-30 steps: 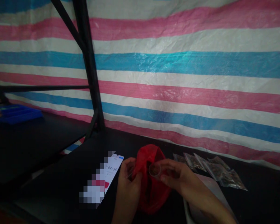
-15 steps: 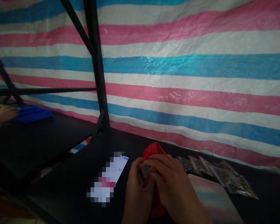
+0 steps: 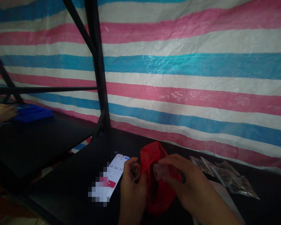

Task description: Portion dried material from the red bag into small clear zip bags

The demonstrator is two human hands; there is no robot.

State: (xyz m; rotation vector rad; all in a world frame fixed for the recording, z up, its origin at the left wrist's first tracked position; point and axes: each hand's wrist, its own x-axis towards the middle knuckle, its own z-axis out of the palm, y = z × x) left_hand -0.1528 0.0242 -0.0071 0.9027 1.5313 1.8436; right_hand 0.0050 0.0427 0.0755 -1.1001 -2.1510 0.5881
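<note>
A red plastic bag stands on the black table in front of me. My left hand is closed at the bag's left edge, its fingers pinched on a small clear pouch with dark bits in it. My right hand reaches over the bag's mouth and pinches a small clear plastic piece; what it is I cannot make out.
A phone showing a timer lies left of my hands. Several small clear packets of dark bits lie in a row at the right. A black rack post rises behind. Another person's hand rests by a blue tray far left. A striped tarp hangs at the back.
My hands were pressed together over the bag half a second ago; they have drawn apart, the left holding the small pouch and the right moving right over the bag's mouth.
</note>
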